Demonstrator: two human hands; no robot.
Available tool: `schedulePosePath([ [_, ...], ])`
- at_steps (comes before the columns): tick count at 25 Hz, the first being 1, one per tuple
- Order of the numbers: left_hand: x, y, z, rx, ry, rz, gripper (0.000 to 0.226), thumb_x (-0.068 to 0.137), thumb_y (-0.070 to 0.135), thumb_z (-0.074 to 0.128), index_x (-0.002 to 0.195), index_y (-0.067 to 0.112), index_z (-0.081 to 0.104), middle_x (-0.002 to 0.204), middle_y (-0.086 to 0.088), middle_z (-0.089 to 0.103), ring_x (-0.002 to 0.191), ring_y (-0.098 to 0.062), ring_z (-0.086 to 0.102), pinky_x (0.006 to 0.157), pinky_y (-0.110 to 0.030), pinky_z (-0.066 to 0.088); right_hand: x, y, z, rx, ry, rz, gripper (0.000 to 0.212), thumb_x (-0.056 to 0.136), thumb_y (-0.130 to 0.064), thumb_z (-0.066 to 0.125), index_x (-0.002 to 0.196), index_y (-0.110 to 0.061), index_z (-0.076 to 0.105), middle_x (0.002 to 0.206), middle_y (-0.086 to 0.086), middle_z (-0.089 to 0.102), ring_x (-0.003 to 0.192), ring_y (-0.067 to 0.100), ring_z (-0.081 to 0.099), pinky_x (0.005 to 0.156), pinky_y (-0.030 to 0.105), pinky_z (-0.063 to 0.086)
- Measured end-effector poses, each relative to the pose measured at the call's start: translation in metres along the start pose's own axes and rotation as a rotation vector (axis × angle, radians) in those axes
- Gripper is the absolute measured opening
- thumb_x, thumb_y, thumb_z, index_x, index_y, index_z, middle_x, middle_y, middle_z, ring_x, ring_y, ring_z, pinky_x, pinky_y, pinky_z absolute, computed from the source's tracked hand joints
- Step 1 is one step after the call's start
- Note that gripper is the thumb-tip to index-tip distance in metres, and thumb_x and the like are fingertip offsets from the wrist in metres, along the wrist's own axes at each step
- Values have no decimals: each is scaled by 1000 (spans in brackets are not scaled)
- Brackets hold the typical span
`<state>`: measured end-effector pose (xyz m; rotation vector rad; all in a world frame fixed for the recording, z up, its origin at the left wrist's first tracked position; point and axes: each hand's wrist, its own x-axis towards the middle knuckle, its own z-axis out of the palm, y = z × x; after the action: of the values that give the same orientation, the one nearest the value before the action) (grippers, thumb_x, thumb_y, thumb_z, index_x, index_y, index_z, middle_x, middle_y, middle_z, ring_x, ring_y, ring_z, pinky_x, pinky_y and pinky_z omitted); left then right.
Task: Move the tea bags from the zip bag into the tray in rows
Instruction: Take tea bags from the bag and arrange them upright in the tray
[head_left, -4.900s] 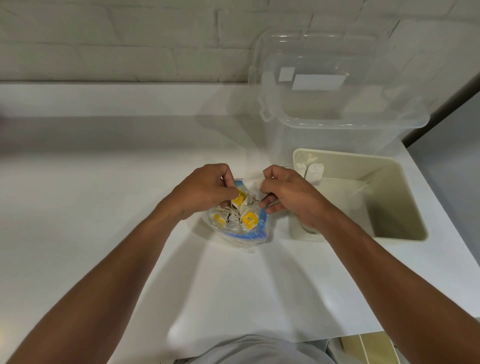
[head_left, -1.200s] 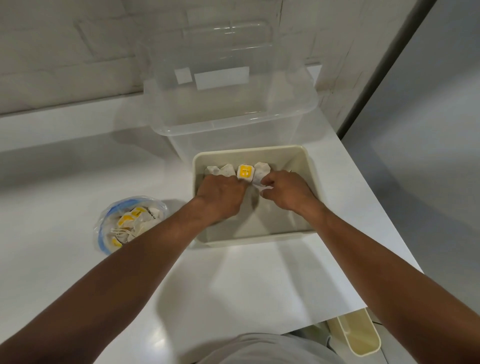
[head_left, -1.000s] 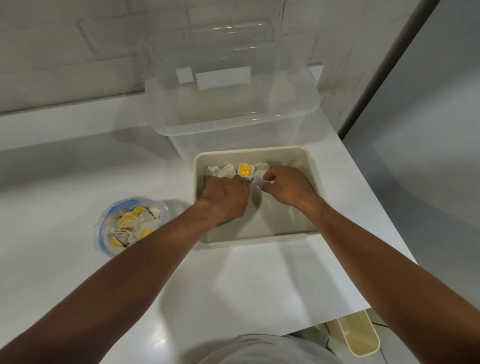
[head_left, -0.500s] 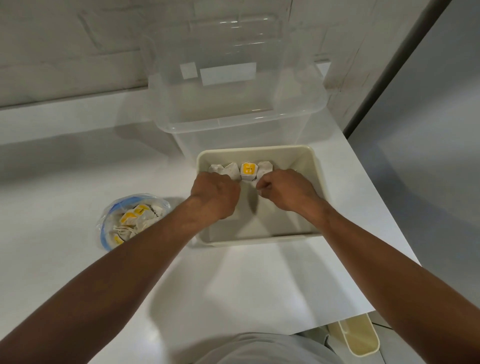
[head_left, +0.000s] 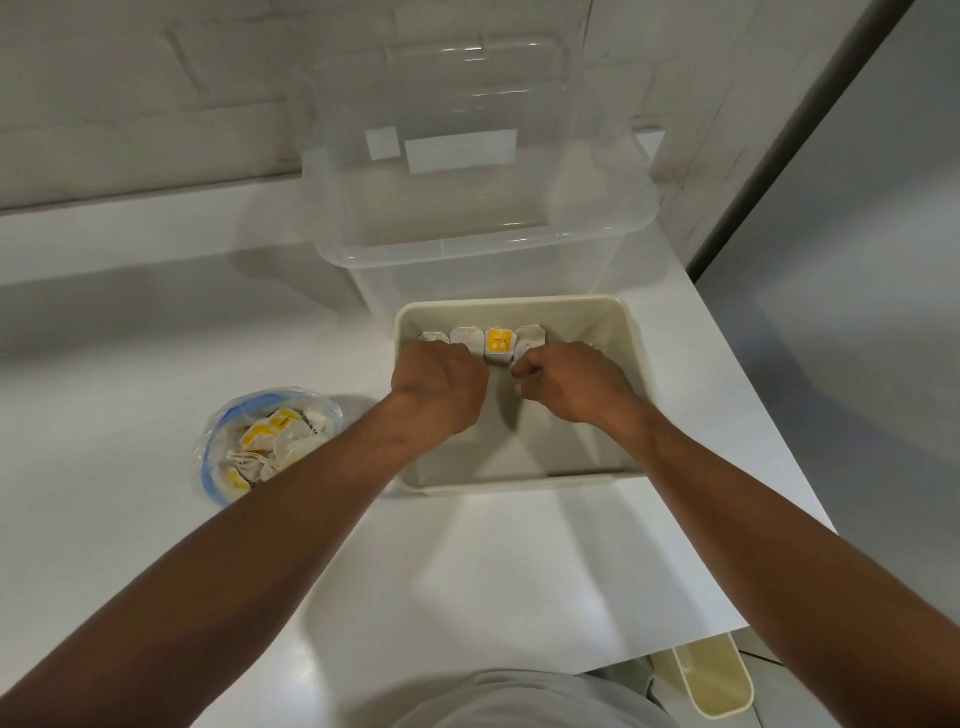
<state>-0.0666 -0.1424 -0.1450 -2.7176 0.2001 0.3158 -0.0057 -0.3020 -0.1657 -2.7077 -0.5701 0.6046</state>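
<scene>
Head camera looks down on a white counter (head_left: 467, 571). Both hands are inside the cream tray (head_left: 519, 484), up at its far wall. Four tea bags (head_left: 470, 338) stand there side by side in a row, and one shows a yellow tag. The left hand (head_left: 439, 387) is curled like a fist, right against the left bags. The right hand (head_left: 569, 384) is curled too, with its fingertips (head_left: 518, 372) pinched close by the bag at the right end. I cannot tell if either hand has a bag in it, because the fingers hide that. To do this step well, I think you should push the bags gently so they stand straight and touch, with no gap. They look like soft paper, so do not squash them. Many more bags wait in the zip bag (head_left: 265, 441), on the counter left of the tray.
</scene>
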Motion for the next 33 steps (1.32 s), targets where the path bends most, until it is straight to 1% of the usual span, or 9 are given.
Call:
schedulePosePath([
  [3,-10,-14,-14,-304,35,-82,34,93,43,51,123,28,59,116,2,65,110,-24,62,75,-30,37,-2,-5,-5,112,22,-5,16,82,-47,63,95,-40,69,96,-12,69,91,15,64,84,38,53],
  [7,-29,-53,-23,-695,-17,-138,39,83,65,61,116,44,62,107,17,67,107,-16,61,82,-31,46,-14,-22,-16,405,43,-72,8,84,-37,70,91,-34,72,88,-11,70,79,6,64,79,31,54],
  [11,-60,-93,-15,-1048,45,-38,31,82,53,74,109,40,69,87,17,69,77,6,59,78,-30,51,-29,-46,-20,498,36,-113,6,86,-35,72,91,-32,73,89,-10,70,75,8,65,75,28,54],
  [15,-91,-124,-1,-1264,149,-75,17,85,34,77,102,37,73,83,11,68,64,-5,60,57,-12,43,-41,-79,-20,516,34,-159,8,85,-37,72,92,-34,73,86,-14,70,72,4,66,73,25,52],
  [19,-117,-163,26,-1224,159,-120,15,85,29,77,95,38,73,85,11,67,59,-4,57,60,-19,46,-50,-126,-12,547,17,-219,8,87,-32,72,94,-30,74,82,-14,69,70,0,64,67,14,48],
  [22,-129,-180,43,-1170,93,-89,13,82,29,79,91,37,73,85,11,69,58,1,58,62,-25,47,-49,-154,2,525,14,-229,11,86,-33,73,97,-30,73,83,-13,69,73,1,64,67,15,46],
  [25,-135,-184,56,-1032,18,-130,12,77,48,80,82,39,72,80,17,70,74,3,62,67,-29,50,-48,-174,16,479,32,-233,14,85,-32,73,99,-30,73,80,-15,68,72,0,63,67,16,48],
  [28,-139,-176,68,-873,-48,-166,34,69,71,72,80,38,71,76,22,67,77,0,60,62,-26,46,-50,-187,32,420,47,-238,13,86,-26,72,99,-30,74,81,-14,69,69,-5,59,62,8,41],
  [33,-143,-173,81,-912,50,-173,3,83,38,70,81,35,69,78,21,66,84,-9,63,65,-28,48,-50,-196,54,143,141,-216,17,88,-32,66,104,-34,71,87,-15,71,81,3,63,71,27,50],
])
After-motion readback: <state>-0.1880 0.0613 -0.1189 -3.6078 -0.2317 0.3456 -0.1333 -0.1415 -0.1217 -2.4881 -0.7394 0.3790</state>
